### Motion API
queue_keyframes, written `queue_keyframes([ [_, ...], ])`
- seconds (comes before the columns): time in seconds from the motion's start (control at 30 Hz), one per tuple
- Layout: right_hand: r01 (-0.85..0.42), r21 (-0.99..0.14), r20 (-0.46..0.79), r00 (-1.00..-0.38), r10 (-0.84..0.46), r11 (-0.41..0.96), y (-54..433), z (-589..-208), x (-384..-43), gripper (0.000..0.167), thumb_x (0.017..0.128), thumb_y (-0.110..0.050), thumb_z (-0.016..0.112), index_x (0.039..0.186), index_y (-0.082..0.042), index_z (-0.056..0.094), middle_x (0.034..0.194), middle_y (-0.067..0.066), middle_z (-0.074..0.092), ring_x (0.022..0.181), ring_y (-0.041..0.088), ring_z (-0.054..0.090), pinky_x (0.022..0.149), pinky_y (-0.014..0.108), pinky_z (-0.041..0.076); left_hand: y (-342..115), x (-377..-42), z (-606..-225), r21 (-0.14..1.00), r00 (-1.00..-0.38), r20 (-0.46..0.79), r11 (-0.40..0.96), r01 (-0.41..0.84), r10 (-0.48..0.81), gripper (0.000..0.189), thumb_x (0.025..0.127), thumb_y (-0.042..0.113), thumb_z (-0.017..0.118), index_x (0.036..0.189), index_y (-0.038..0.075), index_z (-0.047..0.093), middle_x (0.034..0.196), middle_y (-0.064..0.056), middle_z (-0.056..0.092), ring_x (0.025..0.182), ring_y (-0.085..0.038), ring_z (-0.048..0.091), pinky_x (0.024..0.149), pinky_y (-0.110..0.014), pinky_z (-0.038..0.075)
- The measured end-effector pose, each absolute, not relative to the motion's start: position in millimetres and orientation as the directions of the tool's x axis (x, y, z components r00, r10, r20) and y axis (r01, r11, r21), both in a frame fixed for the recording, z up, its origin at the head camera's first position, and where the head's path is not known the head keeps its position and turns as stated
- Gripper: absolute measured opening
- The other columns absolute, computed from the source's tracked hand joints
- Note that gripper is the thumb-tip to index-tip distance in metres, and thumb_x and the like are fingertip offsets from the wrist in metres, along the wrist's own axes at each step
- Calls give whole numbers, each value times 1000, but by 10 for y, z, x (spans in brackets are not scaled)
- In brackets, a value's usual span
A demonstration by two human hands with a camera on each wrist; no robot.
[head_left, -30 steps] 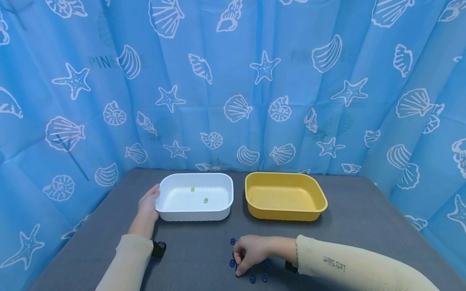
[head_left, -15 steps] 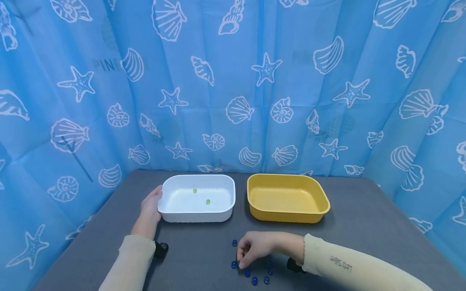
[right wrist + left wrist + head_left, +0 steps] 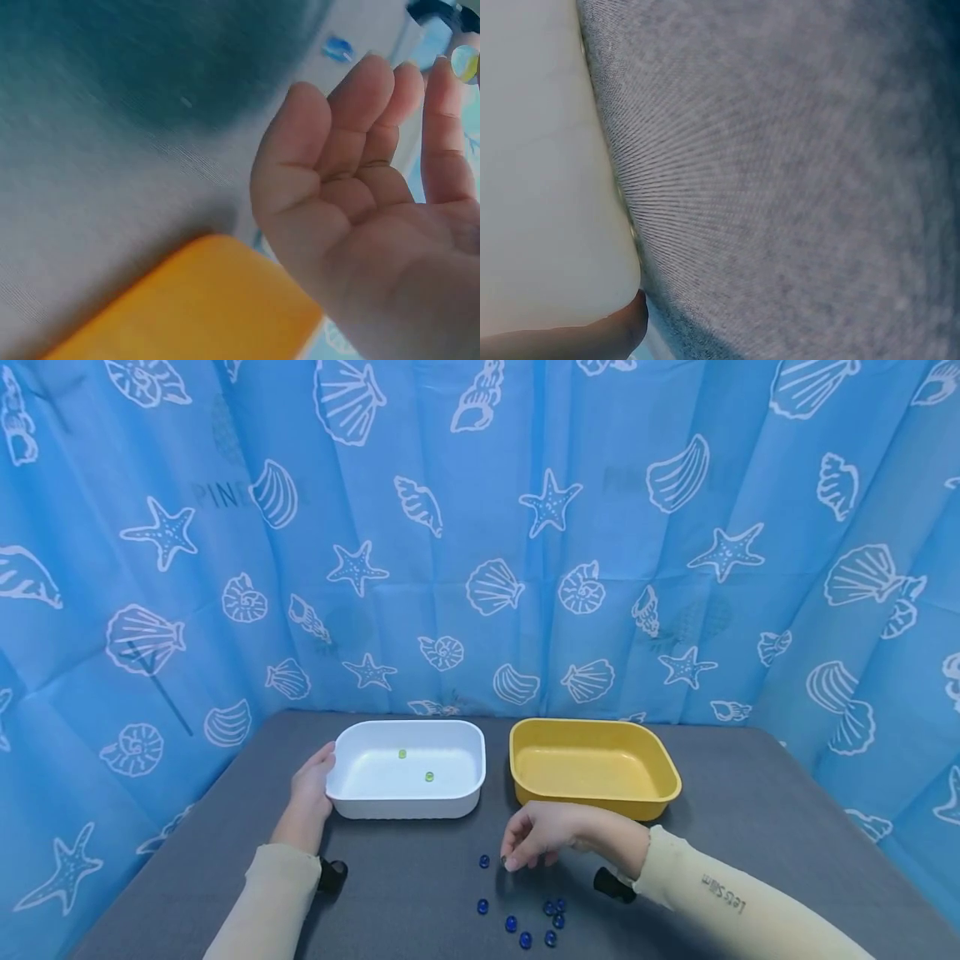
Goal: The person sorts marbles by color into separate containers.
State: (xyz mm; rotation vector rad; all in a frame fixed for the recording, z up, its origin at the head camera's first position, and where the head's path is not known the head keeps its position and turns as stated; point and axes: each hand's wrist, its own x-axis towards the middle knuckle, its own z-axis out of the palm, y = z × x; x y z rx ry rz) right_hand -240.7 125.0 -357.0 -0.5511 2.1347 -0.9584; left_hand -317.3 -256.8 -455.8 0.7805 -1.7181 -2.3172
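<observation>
In the head view my left hand (image 3: 309,789) rests against the left end of the white bin (image 3: 405,808). Its finger (image 3: 619,330) lies along the bin's wall in the left wrist view; most of that hand is hidden there. Inside the bin lie two small green glass beads, one farther back (image 3: 402,754) and one nearer (image 3: 429,777). Over the table, in front of the yellow bin (image 3: 592,806), my right hand (image 3: 543,831) pinches a clear yellow-green glass bead (image 3: 463,66) at its fingertips. Several blue glass beads (image 3: 511,923) lie below and around that hand.
A single blue bead (image 3: 483,861) sits left of the right hand, and another (image 3: 482,906) lies closer to the front. Grey cloth (image 3: 405,885) covers the table. A blue shell-print curtain (image 3: 450,543) hangs behind and along both sides.
My right hand has lifted from among the blue beads and moved toward the bins, carrying the bead in its fingertips. More blue beads are uncovered. My left hand stays against the white bin.
</observation>
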Motion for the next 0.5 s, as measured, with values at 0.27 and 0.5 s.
queue_keyframes([
  [0.27, -62, -810, -366, -722, -587, 583, 1206, -3393, -2512, 9, 86, -15, 74, 90, -8, 71, 79, 2, 62, 73, 20, 56, 65, 32, 47, -2402, -2938, -4247, 936, -867, -295, -306, -177, -402, 45, 107, 21, 36, 151, 14, 34, 159, -5, 22, 145, -23, 22, 113, -39, 27],
  [0.5, 8, -848, -327, -795, -511, 530, 1045, -3366, -2671, 13, 87, -16, 74, 95, -7, 70, 84, 4, 62, 74, 19, 55, 65, 30, 49, -2389, -2936, -4262, 931, -868, -303, -317, -181, -394, 45, 107, 22, 35, 152, 15, 33, 159, -4, 22, 145, -23, 22, 113, -38, 27],
])
